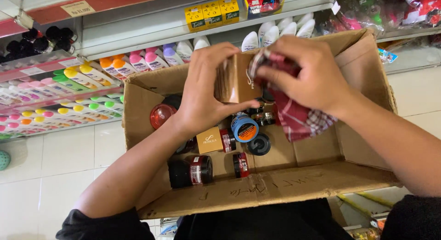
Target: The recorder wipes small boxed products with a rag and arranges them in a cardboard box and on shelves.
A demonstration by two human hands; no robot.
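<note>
Small tan carton point(234, 79) upright above box; red checked cloth point(296, 116) against it.

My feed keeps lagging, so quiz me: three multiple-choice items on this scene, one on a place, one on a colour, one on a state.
1. Where is the small brown cardboard box?
A. on the floor tiles
B. held above the large open cardboard carton
C. on a shelf

2. What colour is the checked cloth?
A. red and white
B. green
C. black

3. What is the right hand doing?
A. hanging free
B. resting on the carton's rim
C. pressing the cloth against the small box

Answers: 1 B, the left hand grips the box over the jars in the carton. 2 A, red checks with white show where it hangs. 3 C, its fingers bunch the cloth on the box's side.
</note>
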